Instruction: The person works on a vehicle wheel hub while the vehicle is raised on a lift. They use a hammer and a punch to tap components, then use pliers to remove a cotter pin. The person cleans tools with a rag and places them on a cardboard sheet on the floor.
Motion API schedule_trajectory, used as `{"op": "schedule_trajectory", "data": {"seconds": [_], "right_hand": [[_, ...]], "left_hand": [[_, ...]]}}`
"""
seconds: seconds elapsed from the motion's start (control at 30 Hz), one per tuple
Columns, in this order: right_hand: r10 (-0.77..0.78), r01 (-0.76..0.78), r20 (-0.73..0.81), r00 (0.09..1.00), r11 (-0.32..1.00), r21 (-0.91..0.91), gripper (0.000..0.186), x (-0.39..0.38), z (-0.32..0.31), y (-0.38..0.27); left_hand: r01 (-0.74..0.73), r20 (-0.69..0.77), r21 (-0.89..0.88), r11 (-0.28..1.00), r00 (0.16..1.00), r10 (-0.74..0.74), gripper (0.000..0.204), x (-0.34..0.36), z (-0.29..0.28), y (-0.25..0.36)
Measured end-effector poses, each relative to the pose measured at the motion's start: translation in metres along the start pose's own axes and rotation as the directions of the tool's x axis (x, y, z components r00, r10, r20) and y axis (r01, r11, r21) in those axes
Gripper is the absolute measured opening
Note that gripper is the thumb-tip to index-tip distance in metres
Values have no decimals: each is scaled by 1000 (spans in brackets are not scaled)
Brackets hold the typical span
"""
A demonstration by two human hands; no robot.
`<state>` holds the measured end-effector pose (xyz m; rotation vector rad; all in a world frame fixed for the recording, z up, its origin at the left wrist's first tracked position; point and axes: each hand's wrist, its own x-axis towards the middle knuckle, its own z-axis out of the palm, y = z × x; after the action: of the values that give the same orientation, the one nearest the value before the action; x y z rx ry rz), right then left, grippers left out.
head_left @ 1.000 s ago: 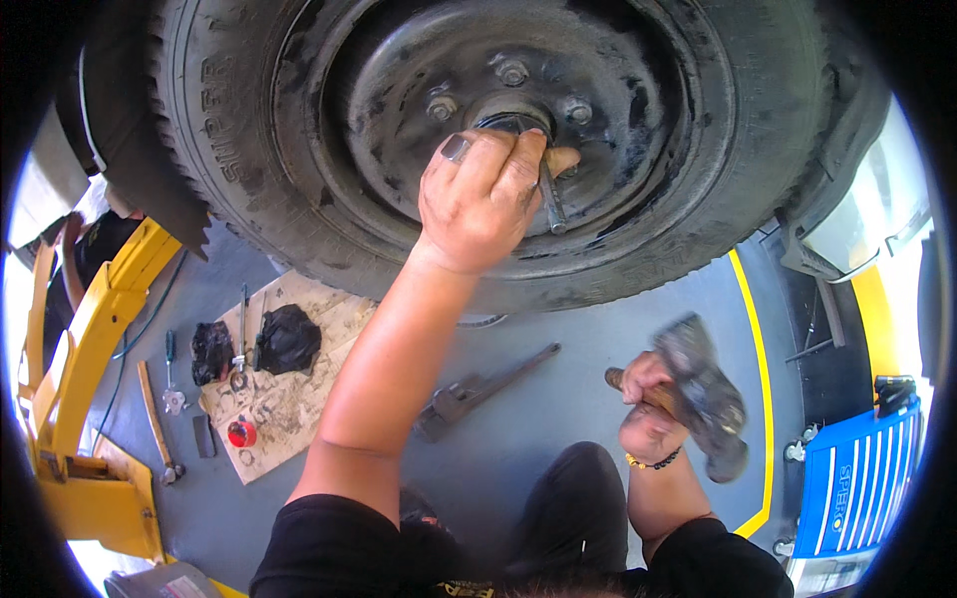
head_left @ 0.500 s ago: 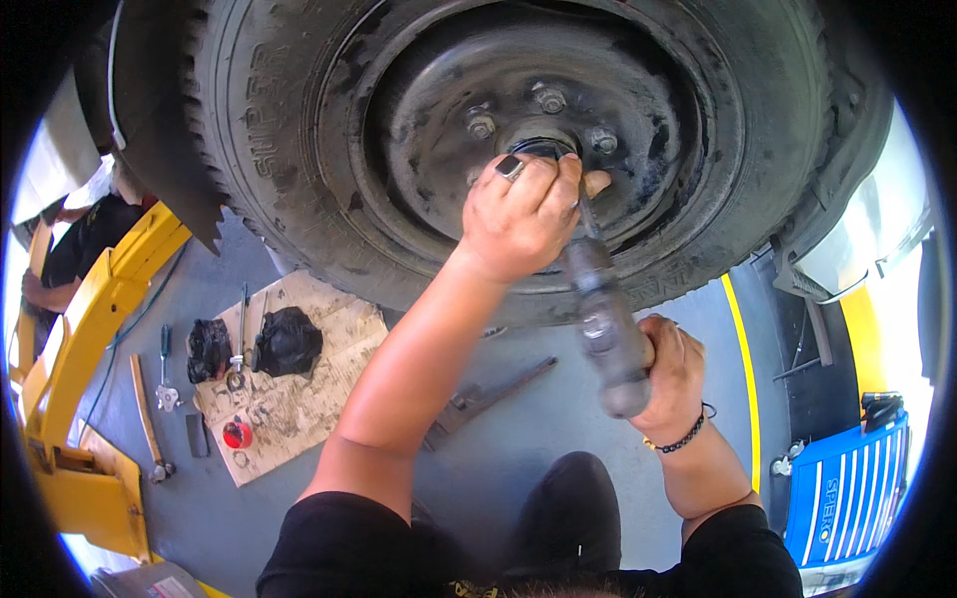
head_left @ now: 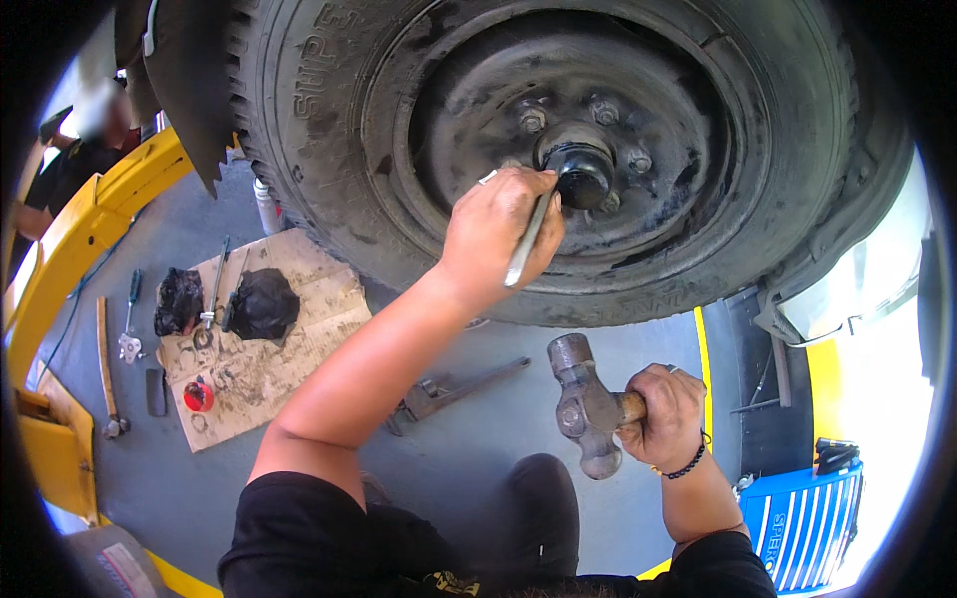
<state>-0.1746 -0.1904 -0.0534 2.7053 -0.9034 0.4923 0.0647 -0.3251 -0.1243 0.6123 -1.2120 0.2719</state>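
A large tyre (head_left: pixel 329 179) on a dark steel rim (head_left: pixel 469 110) fills the upper part of the head view. At its centre a round black hub cap (head_left: pixel 581 179) stands out among several wheel nuts. My left hand (head_left: pixel 503 229) is closed around a metal chisel (head_left: pixel 528 239); the upper end lies against the left side of the cap, and the lower end points down toward me. Lower right, my right hand (head_left: pixel 666 411) grips a ball-peen hammer (head_left: pixel 586 409) by its wooden handle, close to the head. The hammer is apart from the chisel, below the tyre.
Cardboard (head_left: pixel 309 299) on the floor holds black rags (head_left: pixel 264 304) and a red lid-like thing (head_left: pixel 198 396). A pipe wrench (head_left: pixel 454 389) lies below the tyre, another hammer (head_left: pixel 107 379) at left. A yellow lift arm (head_left: pixel 100 209), a person (head_left: pixel 85 164) and a blue tool cabinet (head_left: pixel 807 528) flank me.
The hammer has dropped down and away from the chisel. My left hand has shifted to the cap's left side, baring the cap, and the chisel is tilted differently. The whole view has shifted slightly.
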Motion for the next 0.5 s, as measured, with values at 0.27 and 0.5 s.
{"op": "schedule_trajectory", "data": {"seconds": [0.27,0.5], "right_hand": [[-104,117,85,991,977,-177,45,23,-21,0],[-286,344,232,930,899,-270,44,65,-63,-22]], "left_hand": [[87,280,109,990,953,-114,27,9,-1,1],[31,200,163,986,978,-64,30,6,14,-2]]}}
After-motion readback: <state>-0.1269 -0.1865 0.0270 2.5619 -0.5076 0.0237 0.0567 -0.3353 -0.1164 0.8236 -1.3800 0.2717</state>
